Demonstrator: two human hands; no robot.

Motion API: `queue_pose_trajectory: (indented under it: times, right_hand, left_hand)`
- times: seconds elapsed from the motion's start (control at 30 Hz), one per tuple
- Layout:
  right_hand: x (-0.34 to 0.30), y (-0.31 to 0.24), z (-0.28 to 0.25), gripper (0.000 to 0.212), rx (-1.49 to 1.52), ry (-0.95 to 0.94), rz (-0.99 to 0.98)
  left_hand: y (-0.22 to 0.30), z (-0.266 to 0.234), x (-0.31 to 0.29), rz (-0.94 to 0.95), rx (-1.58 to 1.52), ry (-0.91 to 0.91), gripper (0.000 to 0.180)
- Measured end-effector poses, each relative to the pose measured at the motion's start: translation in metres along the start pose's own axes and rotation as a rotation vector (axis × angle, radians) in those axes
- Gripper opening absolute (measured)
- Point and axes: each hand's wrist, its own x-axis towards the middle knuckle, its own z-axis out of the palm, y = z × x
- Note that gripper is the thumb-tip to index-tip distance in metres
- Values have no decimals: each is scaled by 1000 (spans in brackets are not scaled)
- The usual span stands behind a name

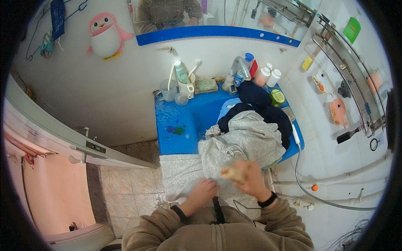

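A light grey drawstring garment (251,134) is spread over the front of the blue washbasin (171,144), its lower part hanging over the front edge towards me. My left hand (203,192) grips the cloth near that edge, fingers bent against it. Above the garment, my right hand (251,184) is closed around a tan block-shaped thing (235,172); motion blurs it, so whether it is a scrubbing brush or a bar of soap I cannot tell. Dark navy clothes (255,94) are heaped behind the grey garment, partly over a light blue piece (228,109).
Along the basin's back stand a mug (187,88) with a tube, a soap bar (206,85), a faucet (240,67) and white bottles (274,78). A grey hose (298,167) runs down at right. A door (83,142) stands ajar at left. A metal rack (347,79) hangs right.
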Motion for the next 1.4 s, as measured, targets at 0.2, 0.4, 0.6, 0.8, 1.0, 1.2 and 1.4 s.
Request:
queue_pose_trajectory:
  times: [0.2, 0.4, 0.6, 0.8, 1.0, 1.2, 1.4]
  right_hand:
    - [28, 3, 42, 67, -348, -213, -71]
    - [95, 74, 33, 82, 174, -371, 517]
    - [69, 83, 36, 85, 480, -359, 403]
    - [-1, 32, 25, 72, 1490, 142, 861]
    - [-13, -9, 20, 63, 1813, 235, 729]
    - [-2, -41, 60, 67, 1143, 120, 866]
    - [28, -109, 91, 66, -192, -54, -232]
  left_hand:
    - [-7, 23, -10, 0, -11, 68, 33]
    - [-3, 30, -11, -37, -34, 161, 34]
    - [-19, 21, 2, -2, -56, 129, 29]
    - [-27, -37, 19, -75, -346, 29, 21]
    - [-30, -116, -34, 103, -71, -156, 23]
    - [-50, -61, -98, -10, 64, -91, 26]
    - [-59, -18, -114, -100, -14, 88, 21]
